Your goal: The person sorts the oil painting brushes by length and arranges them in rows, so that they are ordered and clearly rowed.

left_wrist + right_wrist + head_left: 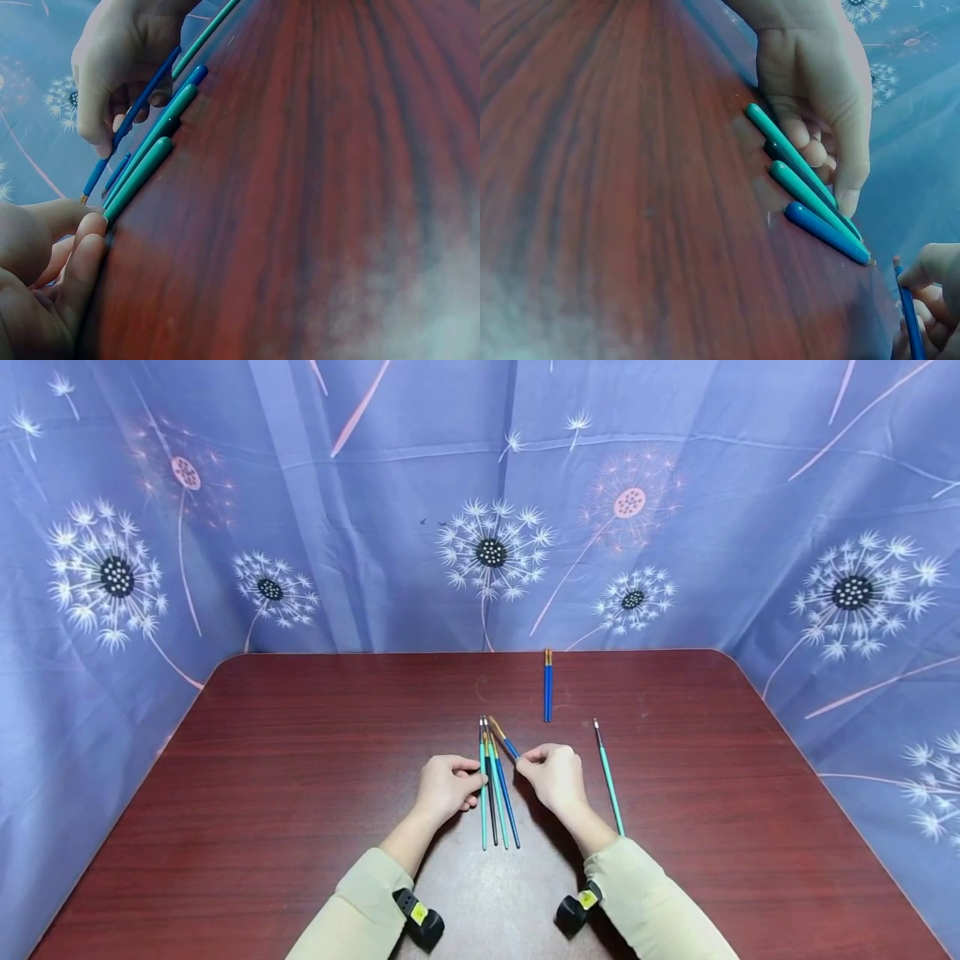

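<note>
Several brushes lie side by side in a loose fan: a green-handled brush (483, 827) at the left, a black one (493, 818), another green one (502, 827) and a blue one (509, 810). My left hand (447, 789) touches the leftmost green brush with thumb and fingers; in the right wrist view this hand (817, 97) is beside the handles. My right hand (553, 777) pinches another blue brush (511, 748), tilted, its bristle end close to the tops of the others. In the left wrist view the pinched blue brush (139, 105) is above the lying handles.
Two blue brushes (548, 693) lie together near the table's back edge. A single green brush (609, 785) lies right of my right hand. The table (300, 777) is reddish brown wood, with a patterned blue curtain (390, 527) behind it.
</note>
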### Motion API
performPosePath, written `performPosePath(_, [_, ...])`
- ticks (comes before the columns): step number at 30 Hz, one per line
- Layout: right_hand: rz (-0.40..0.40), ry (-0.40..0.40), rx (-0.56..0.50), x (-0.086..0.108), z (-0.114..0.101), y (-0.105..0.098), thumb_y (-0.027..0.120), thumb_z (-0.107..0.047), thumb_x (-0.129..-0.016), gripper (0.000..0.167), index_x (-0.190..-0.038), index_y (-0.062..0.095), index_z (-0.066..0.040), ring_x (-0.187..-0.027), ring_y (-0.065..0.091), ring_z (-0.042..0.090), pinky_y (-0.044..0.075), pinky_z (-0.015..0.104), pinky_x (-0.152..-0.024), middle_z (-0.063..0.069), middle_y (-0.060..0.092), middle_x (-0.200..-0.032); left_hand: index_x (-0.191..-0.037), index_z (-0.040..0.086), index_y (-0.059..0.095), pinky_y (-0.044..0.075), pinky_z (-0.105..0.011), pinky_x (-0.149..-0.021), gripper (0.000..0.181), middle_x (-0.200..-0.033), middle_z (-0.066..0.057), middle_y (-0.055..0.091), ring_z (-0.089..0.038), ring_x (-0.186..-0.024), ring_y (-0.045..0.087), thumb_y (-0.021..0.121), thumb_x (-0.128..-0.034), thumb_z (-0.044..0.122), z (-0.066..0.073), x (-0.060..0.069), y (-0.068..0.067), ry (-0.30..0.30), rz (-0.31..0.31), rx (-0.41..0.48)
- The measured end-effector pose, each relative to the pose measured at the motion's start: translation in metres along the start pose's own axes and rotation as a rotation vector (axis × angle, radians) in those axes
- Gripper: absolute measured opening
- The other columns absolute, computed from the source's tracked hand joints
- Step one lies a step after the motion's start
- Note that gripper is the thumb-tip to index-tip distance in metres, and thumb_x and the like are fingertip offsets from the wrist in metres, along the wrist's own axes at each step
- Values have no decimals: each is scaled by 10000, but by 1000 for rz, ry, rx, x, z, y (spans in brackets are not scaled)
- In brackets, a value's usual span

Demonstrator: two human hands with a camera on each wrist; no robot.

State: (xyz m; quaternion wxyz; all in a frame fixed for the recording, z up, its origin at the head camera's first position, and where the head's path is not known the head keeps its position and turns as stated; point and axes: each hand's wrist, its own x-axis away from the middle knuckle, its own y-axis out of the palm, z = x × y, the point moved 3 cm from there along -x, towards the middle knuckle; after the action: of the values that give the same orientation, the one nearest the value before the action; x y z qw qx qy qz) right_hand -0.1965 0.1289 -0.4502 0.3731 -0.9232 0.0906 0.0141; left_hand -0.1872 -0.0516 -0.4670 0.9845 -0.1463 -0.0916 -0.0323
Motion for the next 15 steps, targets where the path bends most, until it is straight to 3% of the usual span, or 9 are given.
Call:
performPosePath(3, [-12,24,-67,0,2,-1,696,-175,-739,78,-740,753,-121,-517,577,76,508,254,-522,8,692,-626,-1029,-24,694,501,-210,-396,270,-611,-22,620,-49,-393,540,718,-780,77,0,0,0,-1,-1,3])
performPosePath(8, [-63,114,-282,-2,5,-1,695,-138,-802,97,-818,740,-54,-475,614,100,549,271,-439,86,698,-653,-1034,-25,692,501,-212,-396,271,-621,-30,625,-51,-396,538,716,-784,75,0,0,0,-2,-2,-3])
performPosePath(15, [-112,205,-509,-6,9,-3,658,-59,-851,158,-966,688,44,-590,670,131,586,293,-514,183,714,-830,-1036,-15,696,504,-212,-401,266,-628,-28,626,-53,-399,537,717,-789,83,0,0,0,-9,-6,-8])
